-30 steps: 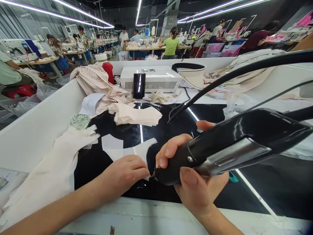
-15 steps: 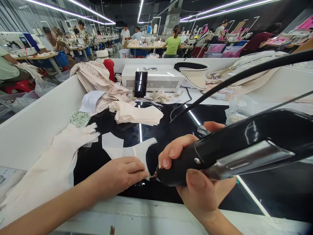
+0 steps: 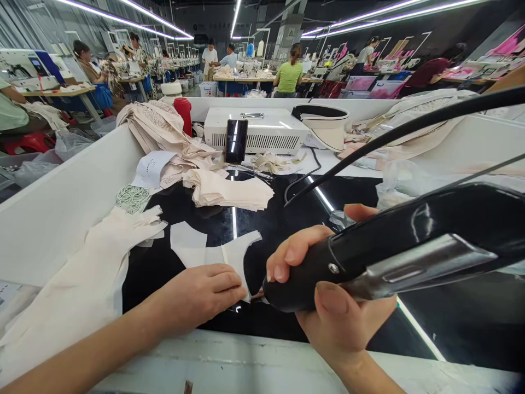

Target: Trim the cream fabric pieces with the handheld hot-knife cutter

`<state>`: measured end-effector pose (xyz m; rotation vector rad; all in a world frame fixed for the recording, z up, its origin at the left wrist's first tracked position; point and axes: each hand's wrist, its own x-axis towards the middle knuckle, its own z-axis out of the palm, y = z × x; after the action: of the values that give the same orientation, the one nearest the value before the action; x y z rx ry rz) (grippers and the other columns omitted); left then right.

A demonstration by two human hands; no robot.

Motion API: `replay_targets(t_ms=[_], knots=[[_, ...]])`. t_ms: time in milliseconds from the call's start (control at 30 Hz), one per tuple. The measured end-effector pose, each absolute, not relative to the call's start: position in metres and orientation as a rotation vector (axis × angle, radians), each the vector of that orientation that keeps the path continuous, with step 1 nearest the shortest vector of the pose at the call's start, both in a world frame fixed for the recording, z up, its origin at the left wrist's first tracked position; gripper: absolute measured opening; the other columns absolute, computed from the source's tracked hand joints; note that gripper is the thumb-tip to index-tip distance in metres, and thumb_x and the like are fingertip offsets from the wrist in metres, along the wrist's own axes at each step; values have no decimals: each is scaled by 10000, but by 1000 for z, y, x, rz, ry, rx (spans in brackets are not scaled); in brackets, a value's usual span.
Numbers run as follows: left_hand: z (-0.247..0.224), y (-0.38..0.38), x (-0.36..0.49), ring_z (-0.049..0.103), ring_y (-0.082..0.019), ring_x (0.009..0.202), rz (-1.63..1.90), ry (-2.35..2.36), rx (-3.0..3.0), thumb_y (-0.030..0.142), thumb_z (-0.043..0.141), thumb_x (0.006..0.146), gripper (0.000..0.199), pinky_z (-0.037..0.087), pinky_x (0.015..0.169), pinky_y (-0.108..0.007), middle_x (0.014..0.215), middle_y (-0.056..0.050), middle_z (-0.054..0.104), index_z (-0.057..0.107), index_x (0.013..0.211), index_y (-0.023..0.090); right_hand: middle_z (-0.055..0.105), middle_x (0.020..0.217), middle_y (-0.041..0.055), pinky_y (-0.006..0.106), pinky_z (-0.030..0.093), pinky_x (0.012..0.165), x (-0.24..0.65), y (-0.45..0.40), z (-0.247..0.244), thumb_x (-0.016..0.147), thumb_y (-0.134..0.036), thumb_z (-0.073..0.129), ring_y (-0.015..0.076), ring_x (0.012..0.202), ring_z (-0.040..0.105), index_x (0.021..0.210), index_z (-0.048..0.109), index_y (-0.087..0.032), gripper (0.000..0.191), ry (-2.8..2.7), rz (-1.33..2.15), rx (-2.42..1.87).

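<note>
My right hand (image 3: 334, 306) is wrapped round a black corded hand tool (image 3: 394, 241) with a silver metal lever along its side. The tool's narrow metal tip points left and meets the lower right edge of a white fabric piece (image 3: 240, 249). My left hand (image 3: 209, 293) presses on that piece, its fingers together and its fingertips at the edge by the tip; the thumb is hidden. A seam runs down the fabric, and one end of it spreads flat towards the upper left on the glossy black tabletop (image 3: 270, 328).
Behind lie stacked cream fabric pieces (image 3: 229, 189), a phone (image 3: 237, 141) and a white vented box (image 3: 262, 128). More cream fabric (image 3: 77, 273) covers the left side, beside green elastic loops (image 3: 133, 198). The tool's black cable (image 3: 394, 145) arcs across the right. Co-workers sit at sewing machines beyond.
Almost nothing differs. Both hands, the tool and the fabric piece hold nearly the same place; the view has shifted very slightly.
</note>
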<state>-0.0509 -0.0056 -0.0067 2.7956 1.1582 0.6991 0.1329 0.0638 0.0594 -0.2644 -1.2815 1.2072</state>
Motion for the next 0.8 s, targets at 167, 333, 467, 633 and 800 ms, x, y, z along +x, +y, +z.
replay_targets(t_ms=[167, 333, 467, 633, 800], knots=[[-8, -7, -51, 685, -209, 1156, 710, 1160, 2807, 64, 463, 1069, 265, 553, 1102, -358, 1156, -125, 719, 623, 1277, 104, 646, 792, -29, 310, 523, 438, 132, 64, 61, 857, -364, 859, 166, 520, 606, 1306, 572, -350, 533, -1251, 1227, -237], [-6, -8, -51, 680, -219, 1169, 744, 1175, 2801, 55, 437, 1066, 277, 573, 1059, -335, 1161, -126, 721, 636, 1252, 105, 644, 781, -34, 314, 521, 431, 131, 65, 65, 851, -386, 863, 169, 505, 598, 1291, 562, -355, 535, -1236, 1199, -259], [-6, -8, -52, 679, -228, 1188, 744, 1174, 2787, 30, 437, 1051, 301, 585, 1050, -356, 1190, -133, 721, 627, 1272, 106, 644, 778, -37, 308, 523, 421, 127, 64, 65, 837, -407, 869, 166, 504, 590, 1313, 505, -335, 604, -1213, 1190, -280], [-6, -8, -52, 662, -232, 1245, 718, 1163, 2740, 51, 391, 1076, 331, 586, 1065, -383, 1203, -135, 724, 602, 1321, 125, 649, 787, -38, 268, 533, 410, 124, 63, 62, 840, -408, 874, 145, 524, 597, 1210, 505, -315, 530, -1223, 1210, -253], [-5, -8, -52, 663, -230, 1237, 735, 1155, 2737, 46, 373, 1086, 323, 582, 1068, -375, 1189, -124, 722, 612, 1291, 117, 649, 798, -40, 257, 539, 426, 124, 63, 62, 860, -384, 860, 133, 537, 597, 1150, 515, -302, 458, -1234, 1187, -225]])
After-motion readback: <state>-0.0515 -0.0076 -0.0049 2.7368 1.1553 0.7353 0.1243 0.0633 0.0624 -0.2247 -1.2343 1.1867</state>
